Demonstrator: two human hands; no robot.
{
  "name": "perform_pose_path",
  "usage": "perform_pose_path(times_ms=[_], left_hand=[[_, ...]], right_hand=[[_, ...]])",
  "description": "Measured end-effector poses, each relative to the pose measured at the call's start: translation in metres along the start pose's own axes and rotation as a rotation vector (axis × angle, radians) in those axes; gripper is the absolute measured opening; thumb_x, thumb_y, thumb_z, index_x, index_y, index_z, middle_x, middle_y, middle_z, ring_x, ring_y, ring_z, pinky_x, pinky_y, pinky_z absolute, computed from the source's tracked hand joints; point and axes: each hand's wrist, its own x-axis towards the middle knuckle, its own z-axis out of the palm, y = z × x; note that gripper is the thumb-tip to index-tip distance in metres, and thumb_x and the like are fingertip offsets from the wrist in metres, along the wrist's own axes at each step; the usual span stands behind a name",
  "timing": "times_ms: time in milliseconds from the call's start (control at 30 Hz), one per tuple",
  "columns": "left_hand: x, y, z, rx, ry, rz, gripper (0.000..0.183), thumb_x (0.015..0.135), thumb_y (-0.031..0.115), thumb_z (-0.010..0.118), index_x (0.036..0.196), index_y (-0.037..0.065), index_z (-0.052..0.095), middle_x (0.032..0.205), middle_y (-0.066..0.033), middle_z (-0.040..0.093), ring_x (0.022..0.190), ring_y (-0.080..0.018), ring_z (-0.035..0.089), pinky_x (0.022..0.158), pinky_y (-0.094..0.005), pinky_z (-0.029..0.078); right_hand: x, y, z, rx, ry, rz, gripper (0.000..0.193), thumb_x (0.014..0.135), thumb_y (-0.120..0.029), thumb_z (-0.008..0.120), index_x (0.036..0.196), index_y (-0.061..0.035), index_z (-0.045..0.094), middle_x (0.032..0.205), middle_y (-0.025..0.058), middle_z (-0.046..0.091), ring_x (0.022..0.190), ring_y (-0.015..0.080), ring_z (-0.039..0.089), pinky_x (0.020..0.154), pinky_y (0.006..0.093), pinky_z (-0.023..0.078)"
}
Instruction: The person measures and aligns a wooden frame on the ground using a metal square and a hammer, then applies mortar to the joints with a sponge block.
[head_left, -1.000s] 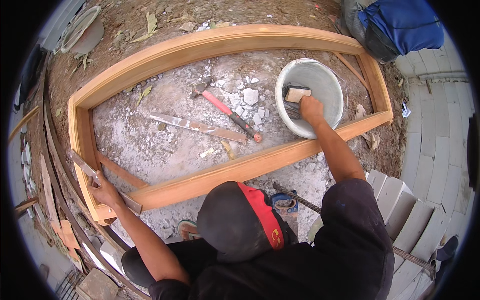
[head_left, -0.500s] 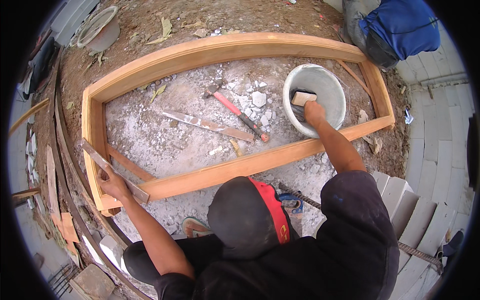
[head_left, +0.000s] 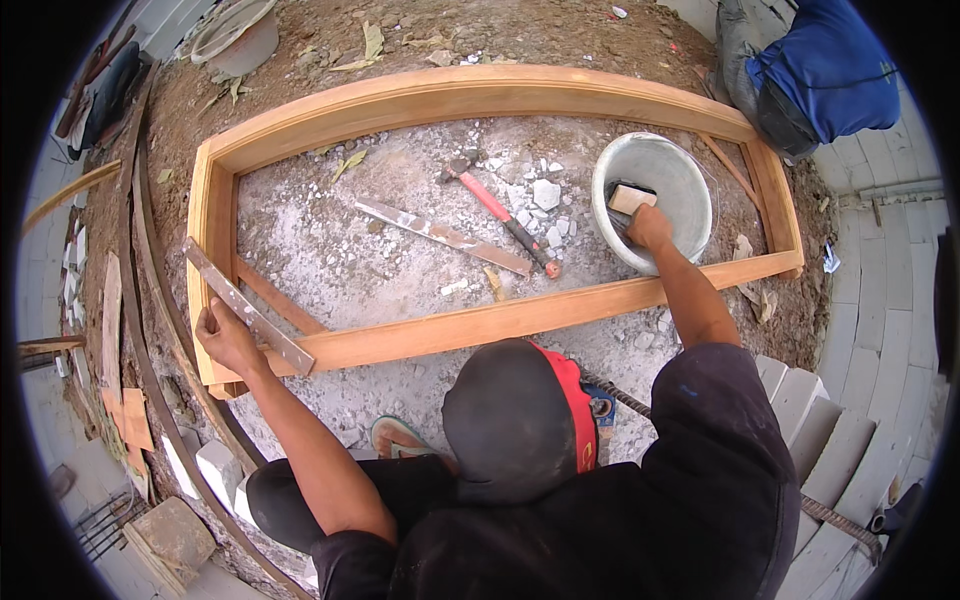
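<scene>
A large wooden frame (head_left: 480, 315) with a curved far side lies on the ground. At its near left corner a flat wooden strip (head_left: 250, 305) lies diagonally across the top. My left hand (head_left: 230, 338) is beside that strip with curled fingers; what they hold, if anything, is hidden. My right hand (head_left: 652, 226) reaches into a pale grey bucket (head_left: 690, 205) standing inside the frame. It is closed against a light rectangular block (head_left: 631, 198) with something dark under it. Its fingertips are hidden.
Inside the frame lie a red-and-black-handled hammer (head_left: 500, 215), a stained flat bar (head_left: 440, 236) and white rubble (head_left: 546, 194). Another person in blue (head_left: 825, 75) crouches at the far right. Another bucket (head_left: 240, 45) stands far left. Pale blocks (head_left: 835, 440) are stacked at near right.
The whole view has shifted and turned slightly. My left hand has moved a little along the strip. My right hand stays in the bucket beside the block.
</scene>
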Motion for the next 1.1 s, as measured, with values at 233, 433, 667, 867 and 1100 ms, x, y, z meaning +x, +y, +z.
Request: perform_pose_path(times_ms=[233,433,667,867,1100], left_hand=[[-0.014,0.0,0.009,-0.079,-0.017,-0.043,0.047,0.097,0.026,0.068,0.124,-0.01,0.056,0.113,-0.0151,0.066,0.099,-0.0198,0.064,0.085,-0.0318,0.053],[-0.006,0.008,-0.008,-0.096,0.112,-0.031,0.04,0.097,0.024,0.069,0.118,-0.009,0.059,0.105,-0.0129,0.066,0.091,-0.0186,0.064,0.082,-0.032,0.053],[-0.019,0.084,-0.01,-0.1,0.131,0.071,0.036,0.095,0.024,0.071,0.114,-0.006,0.067,0.099,-0.0113,0.07,0.09,-0.0155,0.065,0.081,-0.0298,0.052],[-0.051,0.155,-0.049,-0.043,-0.449,0.059,0.028,0.095,0.025,0.073,0.109,0.001,0.073,0.09,-0.0057,0.072,0.082,-0.0118,0.065,0.074,-0.0278,0.052],[-0.188,0.151,0.003,-0.442,-0.771,-0.136,0.026,0.095,0.019,0.073,0.109,-0.003,0.073,0.093,-0.0065,0.073,0.081,-0.0127,0.067,0.073,-0.0284,0.055]], right_hand=[[0.006,0.025,0.017,0.027,0.098,0.05,0.023,0.091,-0.014,0.063,0.11,-0.0041,0.072,0.12,0.0205,0.071,0.112,0.0373,0.069,0.094,0.0467,0.057],[0.025,-0.019,0.024,-0.042,0.182,-0.099,0.024,0.092,-0.015,0.058,0.106,-0.0031,0.072,0.114,0.024,0.072,0.107,0.0407,0.07,0.091,0.0502,0.057],[0.019,0.049,0.011,0.015,0.281,-0.086,0.03,0.083,-0.019,0.061,0.1,0.0025,0.072,0.096,0.0287,0.071,0.095,0.0473,0.069,0.085,0.0546,0.054],[-0.141,-0.091,-0.128,1.082,0.349,-0.57,0.009,0.089,-0.007,0.071,0.093,-0.0003,0.067,0.078,0.0049,0.065,0.068,0.012,0.06,0.061,0.0262,0.051],[-0.244,-0.272,-0.113,1.266,-0.633,-1.024,0.011,0.091,-0.002,0.073,0.101,0.001,0.069,0.085,0.006,0.069,0.071,0.0111,0.067,0.061,0.0262,0.058]])
